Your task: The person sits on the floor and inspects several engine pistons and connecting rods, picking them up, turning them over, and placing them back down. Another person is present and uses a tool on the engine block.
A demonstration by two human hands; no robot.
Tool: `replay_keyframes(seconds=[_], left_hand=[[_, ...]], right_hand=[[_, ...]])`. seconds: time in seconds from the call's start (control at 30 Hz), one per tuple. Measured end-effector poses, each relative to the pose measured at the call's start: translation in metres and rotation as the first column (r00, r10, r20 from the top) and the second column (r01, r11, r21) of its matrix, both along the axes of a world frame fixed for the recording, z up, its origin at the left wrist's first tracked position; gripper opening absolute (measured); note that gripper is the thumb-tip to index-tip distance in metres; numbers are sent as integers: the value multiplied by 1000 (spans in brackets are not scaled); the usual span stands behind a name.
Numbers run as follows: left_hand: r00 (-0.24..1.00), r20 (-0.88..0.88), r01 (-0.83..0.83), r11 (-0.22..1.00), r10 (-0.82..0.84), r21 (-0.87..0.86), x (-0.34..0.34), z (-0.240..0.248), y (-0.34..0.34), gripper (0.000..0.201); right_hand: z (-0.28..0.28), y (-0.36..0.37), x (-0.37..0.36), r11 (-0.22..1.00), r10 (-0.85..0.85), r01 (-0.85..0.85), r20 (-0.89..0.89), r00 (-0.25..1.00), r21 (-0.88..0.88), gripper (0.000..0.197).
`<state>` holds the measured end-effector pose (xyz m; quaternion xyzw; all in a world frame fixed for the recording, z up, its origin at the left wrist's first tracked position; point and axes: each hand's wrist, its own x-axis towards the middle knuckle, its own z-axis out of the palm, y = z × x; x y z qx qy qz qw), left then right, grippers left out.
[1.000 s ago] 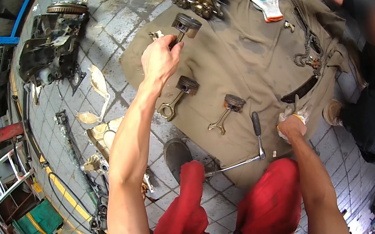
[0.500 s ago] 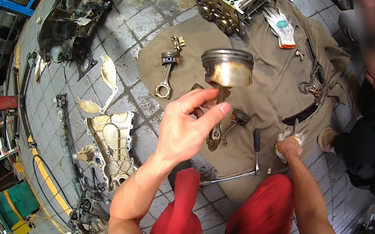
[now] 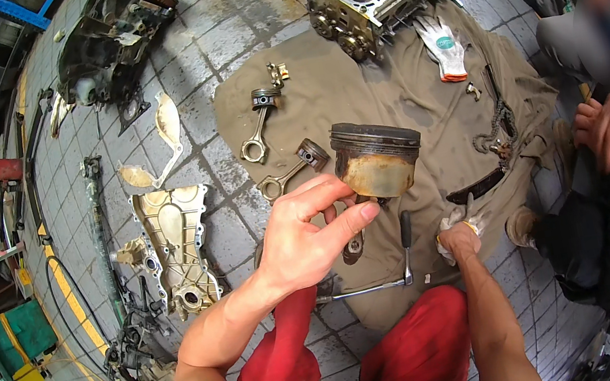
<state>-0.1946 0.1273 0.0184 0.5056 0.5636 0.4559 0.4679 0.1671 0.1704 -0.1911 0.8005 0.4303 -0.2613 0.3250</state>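
We hold a rusty piston (image 3: 376, 158) up over the brown cloth (image 3: 417, 91) on the floor, our left hand (image 3: 304, 235) with its fingers (image 3: 343, 223) clamped on the rod under it. Our right hand (image 3: 459, 233) rests closed on a white rag (image 3: 451, 221) beside the ratchet handle (image 3: 405, 250). We judge this the inspection step; next it wants a steady turn or a careful set-down beside the two other pistons (image 3: 266, 100).

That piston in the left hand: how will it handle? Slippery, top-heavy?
The piston looks like solid metal, so probably heavy for its size. Its skirt shows brownish, oily-looking staining, so likely slick in bare fingers. The left hand grips below the crown, so the wide head may tend to tip.
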Motion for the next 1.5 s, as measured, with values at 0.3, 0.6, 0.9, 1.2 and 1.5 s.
replay_keyframes(seconds=[0.3,0.6,0.9,1.2,1.5], left_hand=[[970,241,34,999,-23,-42,10,-3,-7,29],[947,319,69,990,-27,-123,8,-7,-8,37],[964,261,93,985,-52,-146,3,-5,-5,37],[946,323,85,983,-28,-164,-1,-13,-8,40],[950,308,115,978,-57,-174,-2,-9,-7,37]], right_hand=[[-10,-1,9,1000,-2,2,1,1000,5,48],[-10,-1,8,1000,-3,3,1,1000,7,47],[-6,-1,3,1000,0,0,8,1000,22,47],[1,1,-1,1000,7,-7,2,1000,9,48],[-5,0,3,1000,2,-2,6,1000,5,48]])
